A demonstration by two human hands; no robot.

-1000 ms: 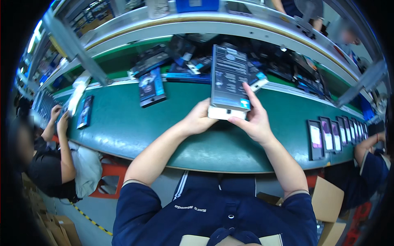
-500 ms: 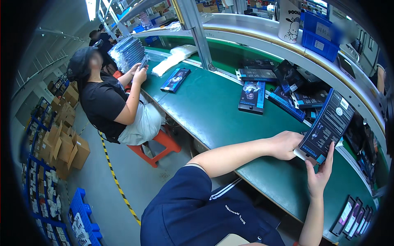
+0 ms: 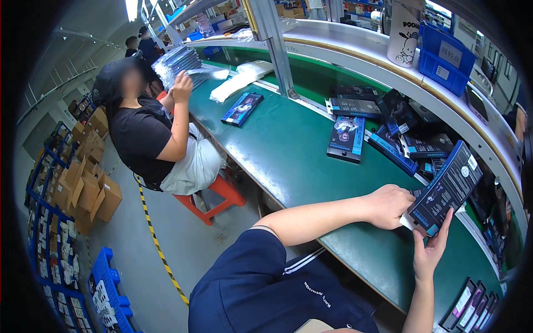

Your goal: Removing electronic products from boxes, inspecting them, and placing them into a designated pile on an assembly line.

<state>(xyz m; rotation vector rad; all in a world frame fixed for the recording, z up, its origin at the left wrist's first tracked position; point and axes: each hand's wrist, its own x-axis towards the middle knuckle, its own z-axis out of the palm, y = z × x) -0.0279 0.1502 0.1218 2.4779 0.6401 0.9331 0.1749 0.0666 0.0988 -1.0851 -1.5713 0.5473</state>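
- Your one head camera looks down from above the green conveyor belt [image 3: 288,150], turned toward its left end.
- It sits close over the belt's near edge, with your lap below.
- No second view overlaps it.

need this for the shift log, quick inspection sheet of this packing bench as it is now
surface: green bench, long and curved.
job's things: dark flat retail box, held tilted over the bench edge.
clutter: loose flat boxes and a heap toward the back; blue bin on the shelf.
grippers: left hand grips the box's lower end; right hand supports it from below.
cables: nothing seen.
surroundings: seated co-worker on a red stool; cartons on the floor.
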